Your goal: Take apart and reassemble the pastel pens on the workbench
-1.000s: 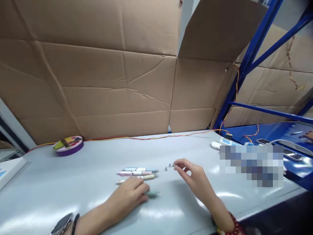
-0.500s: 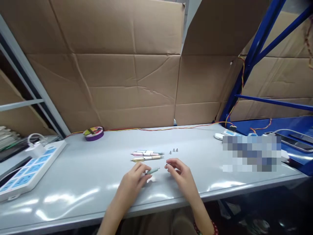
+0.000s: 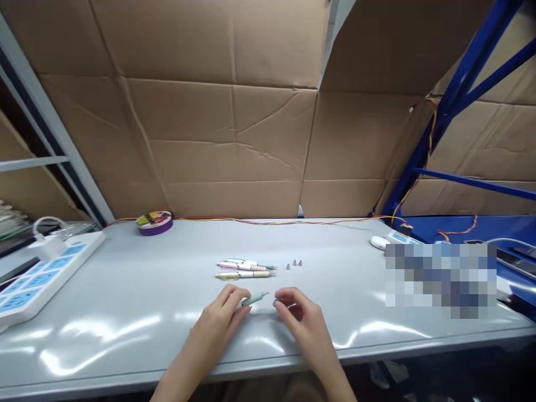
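My left hand (image 3: 224,315) is closed around a pale green pen (image 3: 253,299), whose thin tip points right and slightly up. Just right of that tip, my right hand (image 3: 302,318) pinches a tiny metallic piece (image 3: 276,302), mostly covered by the fingertips; it looks like a pen's cone tip, held apart from the pen. Beyond my hands lie three pens side by side: one with blue ends (image 3: 247,262), a pink and white pen (image 3: 238,267) and a cream and white pen (image 3: 243,274). Three small grey cones (image 3: 294,262) stand to their right.
A purple-rimmed tape roll (image 3: 154,224) sits at the back left. At the left edge is a white power strip (image 3: 62,273) with a plugged-in charger. Thin red and yellow wires (image 3: 251,222) run along the cardboard wall (image 3: 226,128). A blurred patch (image 3: 439,279) covers things at right.
My right hand has come nearer to the pen tip, narrowing the gap. The pen tilts up slightly more in my left hand. The whole view has shifted a little.
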### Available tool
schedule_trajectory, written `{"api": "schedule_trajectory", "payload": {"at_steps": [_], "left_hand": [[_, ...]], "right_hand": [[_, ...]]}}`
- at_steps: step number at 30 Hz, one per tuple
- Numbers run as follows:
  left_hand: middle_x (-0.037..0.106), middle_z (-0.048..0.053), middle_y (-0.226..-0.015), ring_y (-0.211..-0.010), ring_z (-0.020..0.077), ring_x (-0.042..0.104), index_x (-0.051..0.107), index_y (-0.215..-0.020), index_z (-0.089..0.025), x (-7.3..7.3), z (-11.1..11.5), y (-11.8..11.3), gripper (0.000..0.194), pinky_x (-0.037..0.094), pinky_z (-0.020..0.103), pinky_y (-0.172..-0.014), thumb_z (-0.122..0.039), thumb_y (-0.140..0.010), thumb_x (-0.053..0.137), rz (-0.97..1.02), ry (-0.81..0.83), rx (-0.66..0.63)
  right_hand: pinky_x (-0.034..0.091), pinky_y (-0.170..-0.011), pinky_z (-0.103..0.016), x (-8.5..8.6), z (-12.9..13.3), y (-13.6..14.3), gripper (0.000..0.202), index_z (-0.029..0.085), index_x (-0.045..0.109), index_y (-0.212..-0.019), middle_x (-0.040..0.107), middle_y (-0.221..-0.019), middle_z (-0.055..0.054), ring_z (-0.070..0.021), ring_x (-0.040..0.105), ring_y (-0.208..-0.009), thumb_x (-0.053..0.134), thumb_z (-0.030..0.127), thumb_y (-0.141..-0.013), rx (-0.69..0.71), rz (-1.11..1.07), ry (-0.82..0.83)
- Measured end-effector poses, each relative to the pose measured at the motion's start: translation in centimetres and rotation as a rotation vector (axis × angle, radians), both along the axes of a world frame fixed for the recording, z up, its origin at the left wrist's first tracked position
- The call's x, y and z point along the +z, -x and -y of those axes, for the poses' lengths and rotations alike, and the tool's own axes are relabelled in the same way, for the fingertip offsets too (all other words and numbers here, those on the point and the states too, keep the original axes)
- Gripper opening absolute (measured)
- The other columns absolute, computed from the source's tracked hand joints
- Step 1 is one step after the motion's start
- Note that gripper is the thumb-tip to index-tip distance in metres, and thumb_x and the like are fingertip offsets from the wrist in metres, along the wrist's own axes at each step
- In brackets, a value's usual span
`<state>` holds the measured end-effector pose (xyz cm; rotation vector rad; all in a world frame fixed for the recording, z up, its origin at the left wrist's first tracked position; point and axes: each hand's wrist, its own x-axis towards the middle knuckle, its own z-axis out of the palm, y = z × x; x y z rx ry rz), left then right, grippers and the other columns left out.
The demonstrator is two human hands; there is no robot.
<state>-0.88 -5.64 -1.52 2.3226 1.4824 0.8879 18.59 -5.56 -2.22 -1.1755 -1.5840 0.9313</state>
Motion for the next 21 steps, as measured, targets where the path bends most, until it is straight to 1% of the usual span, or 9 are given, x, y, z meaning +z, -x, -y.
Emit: {"api": "schedule_trajectory", "payload": {"at_steps": [2,8,13,18,21], "left_hand": [[0.058,0.002,-0.100,-0.088,0.0173,0.060,0.052,-0.100,-0.024,-0.03,0.16,-0.07,0.013,0.049,0.027,-0.074,-0.022,-0.092,0.042,-0.014,-0.005,-0.029],[0.056,0.003,-0.098,-0.085,0.0163,0.060,0.051,-0.102,-0.022,0.08,0.27,-0.37,0.016,0.048,0.027,-0.072,-0.019,-0.093,0.038,-0.050,-0.033,-0.093],[0.057,0.003,-0.095,-0.083,0.0158,0.060,0.053,-0.101,-0.021,0.11,0.30,-0.45,0.017,0.049,0.027,-0.070,-0.018,-0.092,0.038,-0.051,-0.066,-0.119],[0.057,0.003,-0.094,-0.082,0.0145,0.059,0.053,-0.101,-0.021,0.13,0.32,-0.45,0.018,0.049,0.025,-0.071,-0.018,-0.093,0.038,-0.054,-0.075,-0.131],[0.057,0.003,-0.095,-0.082,0.0145,0.059,0.053,-0.100,-0.020,0.04,0.30,-0.42,0.017,0.048,0.024,-0.071,-0.017,-0.093,0.039,-0.059,-0.081,-0.145]], "right_hand": [[0.049,-0.071,-0.026,0.00,0.06,-0.03,0.021,0.018,0.062,-0.091,0.066,-0.088,-0.005,-0.0187,0.061,-0.083,0.051,0.035,-0.086,0.004,-0.012,-0.002],[0.048,-0.071,-0.026,0.01,0.12,-0.01,0.019,0.019,0.062,-0.090,0.066,-0.088,-0.004,-0.0180,0.061,-0.083,0.052,0.035,-0.086,-0.009,-0.029,0.007],[0.048,-0.072,-0.025,-0.07,0.09,-0.08,0.018,0.019,0.062,-0.091,0.065,-0.087,-0.003,-0.0165,0.062,-0.082,0.052,0.033,-0.085,-0.010,-0.041,-0.003],[0.050,-0.070,-0.026,0.03,0.10,-0.05,0.021,0.018,0.063,-0.090,0.066,-0.088,-0.005,-0.0178,0.061,-0.079,0.054,0.036,-0.084,-0.035,-0.041,-0.019],[0.050,-0.069,-0.027,0.13,0.16,0.03,0.022,0.018,0.064,-0.089,0.066,-0.088,-0.005,-0.0180,0.062,-0.078,0.054,0.036,-0.084,0.000,-0.025,-0.020]]}}
